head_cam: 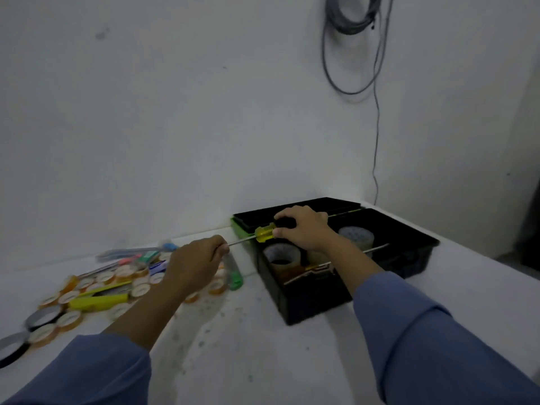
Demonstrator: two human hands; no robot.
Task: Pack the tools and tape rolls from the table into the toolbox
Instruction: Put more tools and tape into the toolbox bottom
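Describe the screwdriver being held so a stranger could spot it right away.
Find the black toolbox at the white table's back corner. Over its near-left edge, the screwdriver spans between both hands. Its clear yellow handle sits under the right hand; the left hand pinches its thin shaft.

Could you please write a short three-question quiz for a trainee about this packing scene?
1. Which hand grips the handle of the yellow screwdriver?
2. True or false: the toolbox holds no tape rolls yet.
3. Where do the small tape rolls lie: A) left of the toolbox, B) inside it, C) on the lid?

Key:
1. The right hand; the left hand holds the shaft.
2. False.
3. A.
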